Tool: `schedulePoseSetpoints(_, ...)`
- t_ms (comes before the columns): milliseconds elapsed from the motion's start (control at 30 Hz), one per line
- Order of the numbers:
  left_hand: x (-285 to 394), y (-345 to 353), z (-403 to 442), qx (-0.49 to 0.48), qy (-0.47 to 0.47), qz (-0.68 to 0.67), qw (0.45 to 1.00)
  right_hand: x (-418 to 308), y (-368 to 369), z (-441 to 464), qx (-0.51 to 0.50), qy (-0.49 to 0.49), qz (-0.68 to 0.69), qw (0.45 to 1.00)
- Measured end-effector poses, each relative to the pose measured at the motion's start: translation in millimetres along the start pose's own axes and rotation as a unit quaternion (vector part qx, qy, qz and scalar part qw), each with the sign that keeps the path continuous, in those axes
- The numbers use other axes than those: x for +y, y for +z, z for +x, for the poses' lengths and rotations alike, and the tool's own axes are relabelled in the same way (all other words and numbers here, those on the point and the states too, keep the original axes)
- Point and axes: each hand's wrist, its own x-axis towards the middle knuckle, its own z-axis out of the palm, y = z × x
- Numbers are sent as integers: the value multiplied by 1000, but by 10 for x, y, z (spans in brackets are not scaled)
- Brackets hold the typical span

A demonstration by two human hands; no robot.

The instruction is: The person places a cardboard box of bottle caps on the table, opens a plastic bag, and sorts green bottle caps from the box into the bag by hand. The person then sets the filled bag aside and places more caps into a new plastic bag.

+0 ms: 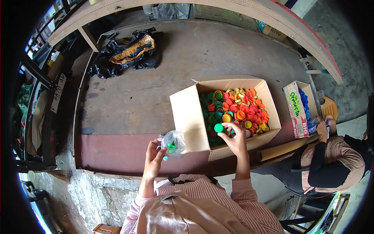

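Note:
My left hand grips the edge of a clear plastic bag with a few green caps inside. Between the thumb and fingers of my right hand is a green bottle cap, held over the near side of an open cardboard box. Loose plastic caps in green, red, orange and yellow fill much of the box. The bag is just left of the box, in front of its opened flap.
A crumpled black plastic bag with brown tape lies at the table's far left. A smaller carton with blue items stands right of the box. Beside it another person handles something blue. A cardboard tube lies along the near right edge.

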Motion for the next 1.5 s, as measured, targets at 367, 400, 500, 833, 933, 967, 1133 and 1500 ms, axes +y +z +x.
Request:
schedulePoseSetpoints(367,-3,20,-22,-15,20,3,1000,-881,662,-75,-135,-215,-109,961)
schedulePoseSetpoints(400,13,26,-25,-7,14,2,1000,-876,661,-69,-115,-211,-60,969)
schedulePoseSetpoints(500,22,31,-25,8,7,-4,1000,-739,429,30,-49,-111,-3,993)
schedulePoseSetpoints(833,-8,41,-17,-2,8,6,1000,460,75,72,-137,26,-355,924)
schedulePoseSetpoints(933,6,37,-25,1,4,1,1000,557,97,90,-149,30,-410,899)
schedulePoseSetpoints(967,7,37,-23,0,3,-1,1000,576,95,97,-158,35,-428,889)
schedulePoseSetpoints(1133,-12,33,-21,-3,7,0,1000,337,68,93,-126,37,-271,953)
schedulePoseSetpoints(1500,-4,46,-35,-9,13,-5,1000,-808,755,-15,-200,-213,-16,956)
